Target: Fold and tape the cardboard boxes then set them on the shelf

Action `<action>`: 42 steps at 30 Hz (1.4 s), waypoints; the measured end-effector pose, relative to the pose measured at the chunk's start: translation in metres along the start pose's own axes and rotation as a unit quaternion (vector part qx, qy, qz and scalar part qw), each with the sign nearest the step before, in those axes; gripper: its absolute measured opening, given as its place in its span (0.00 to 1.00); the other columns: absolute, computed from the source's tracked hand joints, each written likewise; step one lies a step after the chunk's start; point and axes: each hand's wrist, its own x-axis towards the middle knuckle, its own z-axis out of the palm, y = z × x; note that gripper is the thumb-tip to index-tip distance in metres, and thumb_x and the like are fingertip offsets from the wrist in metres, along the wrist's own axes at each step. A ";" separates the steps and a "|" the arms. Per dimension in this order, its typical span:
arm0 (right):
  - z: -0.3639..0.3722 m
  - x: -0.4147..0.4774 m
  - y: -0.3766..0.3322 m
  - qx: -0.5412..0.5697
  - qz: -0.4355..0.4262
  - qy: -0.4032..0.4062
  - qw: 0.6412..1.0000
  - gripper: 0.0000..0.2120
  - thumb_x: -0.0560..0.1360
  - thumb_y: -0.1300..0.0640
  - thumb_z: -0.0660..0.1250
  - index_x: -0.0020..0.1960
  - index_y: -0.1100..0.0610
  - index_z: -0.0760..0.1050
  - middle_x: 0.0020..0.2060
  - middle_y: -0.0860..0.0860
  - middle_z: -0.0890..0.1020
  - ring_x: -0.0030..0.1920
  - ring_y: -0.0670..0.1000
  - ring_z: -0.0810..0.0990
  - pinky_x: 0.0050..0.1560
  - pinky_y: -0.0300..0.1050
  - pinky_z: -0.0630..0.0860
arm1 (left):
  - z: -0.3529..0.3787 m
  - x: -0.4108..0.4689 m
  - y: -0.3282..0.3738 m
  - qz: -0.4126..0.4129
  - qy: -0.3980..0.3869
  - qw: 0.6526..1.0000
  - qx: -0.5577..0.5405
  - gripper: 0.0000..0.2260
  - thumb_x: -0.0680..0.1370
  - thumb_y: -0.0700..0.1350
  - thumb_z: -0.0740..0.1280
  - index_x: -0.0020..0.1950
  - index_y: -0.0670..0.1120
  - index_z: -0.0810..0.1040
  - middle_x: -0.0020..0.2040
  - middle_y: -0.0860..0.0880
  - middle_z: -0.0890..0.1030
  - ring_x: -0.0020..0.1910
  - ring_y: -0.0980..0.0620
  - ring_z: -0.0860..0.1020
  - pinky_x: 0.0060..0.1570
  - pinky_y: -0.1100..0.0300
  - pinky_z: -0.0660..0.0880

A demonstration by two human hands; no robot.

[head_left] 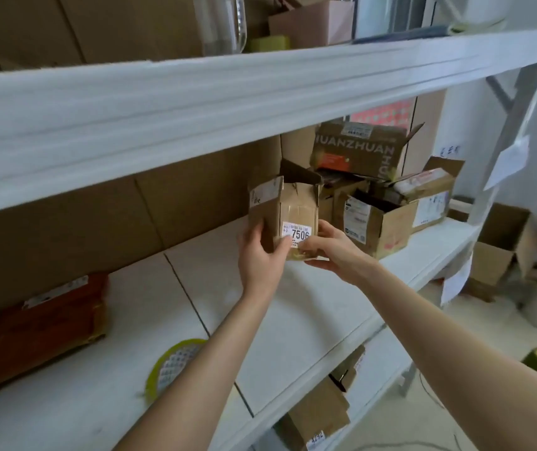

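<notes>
A small brown cardboard box [296,206] with a white label reading 7506 is held just above the white shelf board [309,307], its top flaps standing open. My left hand [260,252] grips its left side, thumb on the front face. My right hand [329,245] holds its lower right corner, fingers curled under the bottom edge. A roll of tape [172,366] with a yellow-green rim lies on the shelf to the lower left, partly behind my left forearm.
Several opened cardboard boxes [374,219] are piled at the shelf's right end, one printed with dark lettering [355,151]. An orange-red package [32,330] lies at the left. A white upper shelf beam [195,102] hangs overhead. More boxes sit below [319,415] and on the floor [501,245].
</notes>
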 end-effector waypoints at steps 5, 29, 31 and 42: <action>-0.061 0.010 0.009 -0.047 -0.067 -0.015 0.997 0.25 0.69 0.55 0.77 0.62 0.52 0.72 0.50 0.49 0.82 0.44 0.41 0.83 0.39 0.32 0.76 | 0.067 -0.020 0.002 -0.036 0.074 0.997 0.007 0.25 0.71 0.44 0.74 0.65 0.44 0.71 0.57 0.52 0.67 0.54 0.55 0.74 0.51 0.64 0.74; -0.126 0.005 0.053 -0.273 -0.120 0.036 0.954 0.33 0.66 0.47 0.78 0.66 0.49 0.66 0.53 0.44 0.76 0.49 0.47 0.77 0.44 0.40 0.74 | 0.143 -0.072 -0.005 -0.109 0.083 0.981 0.140 0.16 0.76 0.50 0.68 0.60 0.53 0.68 0.60 0.55 0.74 0.53 0.58 0.77 0.45 0.63 0.77; -0.116 0.013 0.054 -0.300 -0.106 0.042 0.947 0.31 0.68 0.48 0.76 0.66 0.49 0.66 0.55 0.46 0.77 0.52 0.50 0.77 0.50 0.47 0.77 | 0.138 -0.061 -0.008 -0.135 0.072 0.977 0.150 0.16 0.77 0.52 0.67 0.61 0.51 0.69 0.59 0.52 0.77 0.51 0.56 0.78 0.45 0.60 0.77; -0.062 0.045 0.028 -0.129 -0.105 -0.008 0.986 0.37 0.70 0.45 0.74 0.74 0.54 0.62 0.62 0.48 0.77 0.57 0.52 0.78 0.59 0.50 0.76 | 0.099 0.009 0.005 -0.126 0.092 0.967 0.199 0.20 0.80 0.47 0.62 0.71 0.45 0.69 0.64 0.45 0.76 0.62 0.45 0.75 0.61 0.51 0.72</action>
